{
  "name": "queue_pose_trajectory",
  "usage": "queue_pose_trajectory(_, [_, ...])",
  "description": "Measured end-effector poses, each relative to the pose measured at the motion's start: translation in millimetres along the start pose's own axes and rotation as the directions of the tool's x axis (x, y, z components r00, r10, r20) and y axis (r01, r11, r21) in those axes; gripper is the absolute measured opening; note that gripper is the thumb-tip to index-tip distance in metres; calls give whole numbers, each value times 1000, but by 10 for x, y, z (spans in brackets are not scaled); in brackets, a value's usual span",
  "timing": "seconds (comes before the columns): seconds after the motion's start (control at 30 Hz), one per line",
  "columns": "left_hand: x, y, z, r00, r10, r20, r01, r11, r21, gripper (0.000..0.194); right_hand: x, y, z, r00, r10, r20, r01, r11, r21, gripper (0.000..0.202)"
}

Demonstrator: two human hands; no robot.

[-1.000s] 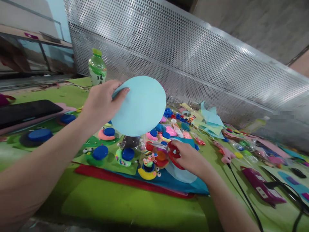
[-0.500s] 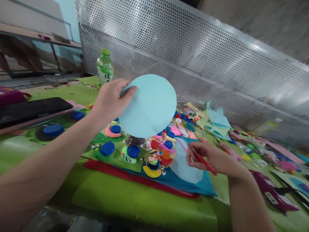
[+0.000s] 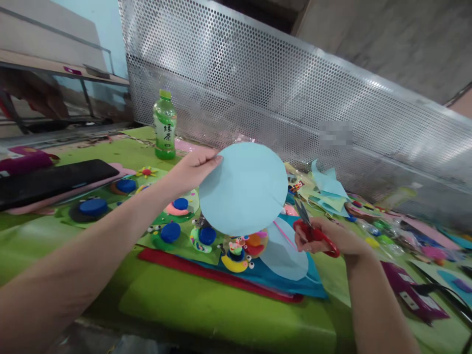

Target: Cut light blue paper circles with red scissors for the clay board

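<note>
My left hand (image 3: 204,164) pinches the upper left edge of a round light-blue paper (image 3: 243,189), held up over the table. Red-handled scissors (image 3: 313,236) are in my right hand (image 3: 313,237), their blades pointing up and slightly apart, just right of the paper. Below lie another light-blue paper shape (image 3: 285,258) with a thin pink strip (image 3: 284,234) on it, and blue sheets. Clay snails with blue caps, one of them yellow (image 3: 236,264), stand beneath and left of the round paper, which hides part of the pile.
A green tea bottle (image 3: 165,125) stands at the back left, behind a black phone-like slab (image 3: 59,182). Paper scraps (image 3: 328,184) lie at the back right. A purple power strip (image 3: 413,292) with a black cable is at the right. Perforated metal (image 3: 258,73) rises behind.
The round paper and my left hand have moved right and down in view. The scissors have turned, so their blades now show pointing up. The camera view has shifted slightly.
</note>
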State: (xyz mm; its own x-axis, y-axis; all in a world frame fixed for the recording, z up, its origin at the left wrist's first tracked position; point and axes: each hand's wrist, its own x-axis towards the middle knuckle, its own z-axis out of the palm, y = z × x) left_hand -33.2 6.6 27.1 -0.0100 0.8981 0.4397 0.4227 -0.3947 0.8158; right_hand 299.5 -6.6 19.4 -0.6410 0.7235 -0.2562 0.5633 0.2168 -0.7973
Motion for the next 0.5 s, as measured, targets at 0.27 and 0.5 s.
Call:
queue_pose_trajectory(0.27, [-5,-126,155,952,-103,289,203,919,-338,18,275,-6,221,888,-76,-453,228,929,291,36])
queue_pose_trajectory(0.5, [12,-141,148,942,-112,316,256,849,-463,24,508,-110,367,750,-72,-657,321,909,266,36])
